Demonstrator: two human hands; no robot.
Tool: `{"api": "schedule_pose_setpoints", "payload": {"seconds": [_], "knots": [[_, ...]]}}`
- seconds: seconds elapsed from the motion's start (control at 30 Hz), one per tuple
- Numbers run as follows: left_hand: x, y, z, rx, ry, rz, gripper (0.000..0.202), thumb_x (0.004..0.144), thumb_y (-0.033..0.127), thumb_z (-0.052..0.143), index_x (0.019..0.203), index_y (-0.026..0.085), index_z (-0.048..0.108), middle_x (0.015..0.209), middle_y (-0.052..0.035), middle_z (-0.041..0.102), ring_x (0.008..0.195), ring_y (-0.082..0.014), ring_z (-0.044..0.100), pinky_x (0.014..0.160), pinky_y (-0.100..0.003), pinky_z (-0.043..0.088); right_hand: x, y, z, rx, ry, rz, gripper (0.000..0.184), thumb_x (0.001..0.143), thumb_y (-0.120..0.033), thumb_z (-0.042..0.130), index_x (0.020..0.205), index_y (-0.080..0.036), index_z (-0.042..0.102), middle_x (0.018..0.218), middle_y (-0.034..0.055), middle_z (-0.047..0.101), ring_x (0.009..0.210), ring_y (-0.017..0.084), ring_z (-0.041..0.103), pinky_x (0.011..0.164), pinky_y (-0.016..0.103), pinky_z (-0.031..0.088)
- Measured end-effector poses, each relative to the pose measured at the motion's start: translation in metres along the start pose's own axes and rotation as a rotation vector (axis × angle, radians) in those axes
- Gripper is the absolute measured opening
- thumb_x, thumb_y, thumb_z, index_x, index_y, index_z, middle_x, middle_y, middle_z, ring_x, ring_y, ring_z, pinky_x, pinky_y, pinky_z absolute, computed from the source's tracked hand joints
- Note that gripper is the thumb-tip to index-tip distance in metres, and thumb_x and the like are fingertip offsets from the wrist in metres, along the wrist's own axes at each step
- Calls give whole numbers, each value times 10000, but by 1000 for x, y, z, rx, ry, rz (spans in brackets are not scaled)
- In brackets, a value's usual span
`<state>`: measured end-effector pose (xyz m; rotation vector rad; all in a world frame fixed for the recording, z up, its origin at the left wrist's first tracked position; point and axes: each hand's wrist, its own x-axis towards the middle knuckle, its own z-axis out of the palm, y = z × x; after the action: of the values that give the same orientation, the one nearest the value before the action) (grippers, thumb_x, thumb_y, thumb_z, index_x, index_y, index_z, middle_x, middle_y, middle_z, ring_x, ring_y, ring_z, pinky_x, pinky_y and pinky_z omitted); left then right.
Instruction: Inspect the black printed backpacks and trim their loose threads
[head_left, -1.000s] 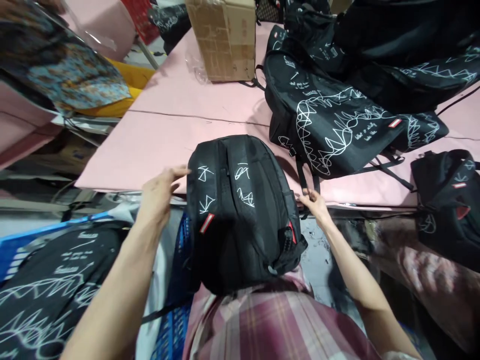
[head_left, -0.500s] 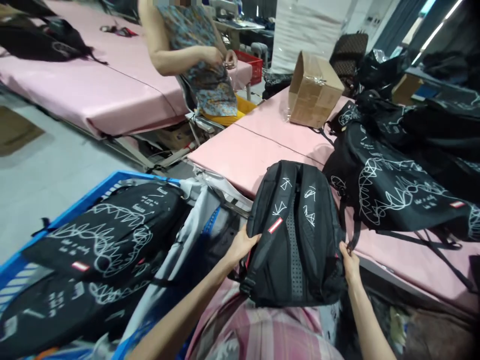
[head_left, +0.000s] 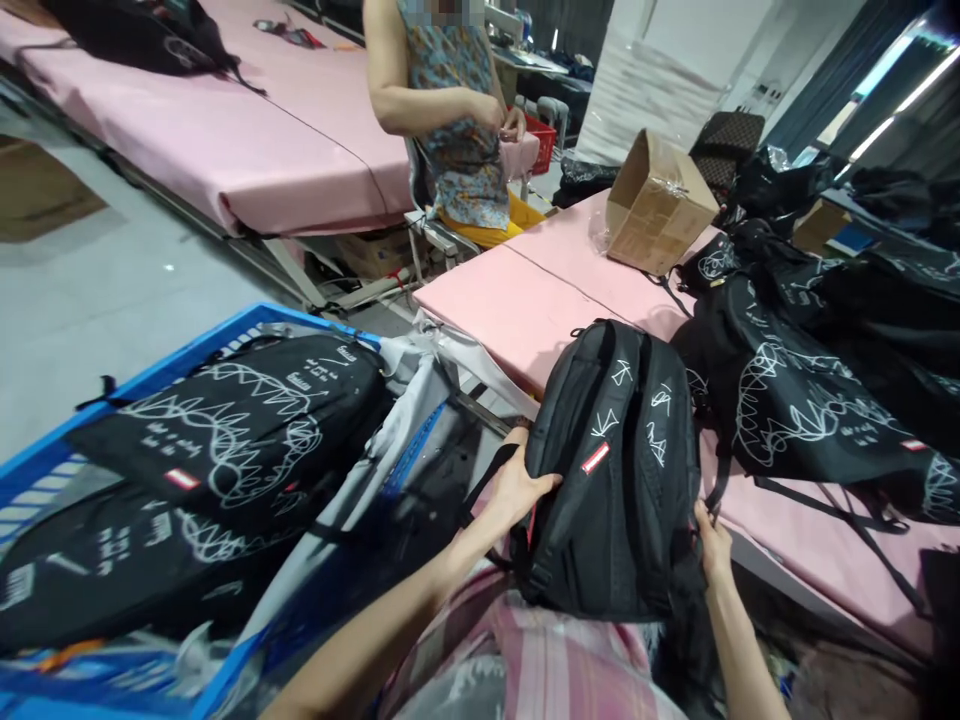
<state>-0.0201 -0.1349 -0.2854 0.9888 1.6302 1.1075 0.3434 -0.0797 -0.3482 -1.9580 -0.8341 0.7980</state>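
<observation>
Black backpack, held between both my hands at the near edge of a pink-covered counter, its top toward the counter and its lower end over my plaid-covered lap. My left hand has its grip on the left side, thumb laid over the strap face, fingers mostly hidden. My right hand is nearly closed at the lower right side, fingertips drawn together; whether they pinch fabric or a strap, I cannot tell. The step in hand seems to be steadying the bag, strap side up; I judge that moving it calls for supporting both sides together, since it looks soft. Two padded shoulder straps run side by side, marked with angular white scribbles, and a small red-and-white tag sits on the left one. Beyond my right hand, more black backpacks lie heaped. To my left, a blue crate holds similar bags. Farther off stand a cardboard box and, seated, another person.
</observation>
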Motion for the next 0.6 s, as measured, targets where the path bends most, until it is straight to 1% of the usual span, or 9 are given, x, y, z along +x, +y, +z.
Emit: {"api": "schedule_pose_setpoints", "payload": {"seconds": [0.07,0.17,0.23,0.3,0.33,0.4,0.47,0.53,0.6], "knots": [[-1,2,-13,-76,38,-23,407,618,219,668,1012,154,592,925,-31,659,848,-195,606,753,-282,461,-7,-6,7,28,-46,-59,556,480,-553,703,813,-107,684,646,37,655,653,197,612,557,288,500],[-5,9,-48,-159,155,-73,352,601,181,665,944,129,607,881,-36,663,805,-185,604,721,-271,459,-12,-18,29,114,-212,-127,530,481,-509,740,834,-116,689,670,40,657,484,125,519,398,241,398],[-12,18,-78,-154,252,-70,347,591,173,673,929,127,614,880,-35,666,800,-184,604,724,-271,459,-13,-30,48,138,-300,-132,529,480,-483,758,848,-109,693,705,52,665,400,72,409,340,223,312],[-23,31,-104,-125,330,-34,344,590,183,683,924,131,621,870,-27,669,794,-182,604,726,-270,464,-18,-47,70,120,-321,-141,555,483,-484,761,872,-94,694,707,61,667,366,41,314,320,217,253],[-29,38,-115,-109,362,-22,348,588,192,689,924,132,624,855,-21,671,783,-182,605,719,-271,469,-23,-58,80,100,-319,-160,577,494,-499,751,892,-86,691,714,69,669,370,44,318,325,217,257],[-39,50,-128,-92,413,-20,370,578,203,702,933,131,630,830,-15,677,770,-184,611,712,-273,481,-41,-86,96,56,-321,-236,617,536,-532,716,948,-75,679,795,100,681,448,91,450,382,230,346],[-46,57,-131,-95,445,-31,399,572,208,709,954,126,629,835,-18,685,776,-188,620,725,-278,491,-68,-119,106,33,-355,-364,625,592,-538,679,1013,-78,656,980,139,666,719,190,605,578,277,478],[-49,59,-129,-94,467,-32,421,576,219,711,976,119,625,876,-31,689,804,-193,625,753,-285,494,-101,-150,112,11,-401,-545,627,680,-513,630,1173,-130,576,1128,127,618,942,226,597,796,342,480],[-51,56,-125,-95,477,-31,433,579,231,715,986,114,622,909,-44,689,824,-196,627,769,-289,495,-132,-176,116,-59,-448,-721,617,723,-487,608,1251,-185,506,1188,106,585,1037,232,565,888,381,444]]}}
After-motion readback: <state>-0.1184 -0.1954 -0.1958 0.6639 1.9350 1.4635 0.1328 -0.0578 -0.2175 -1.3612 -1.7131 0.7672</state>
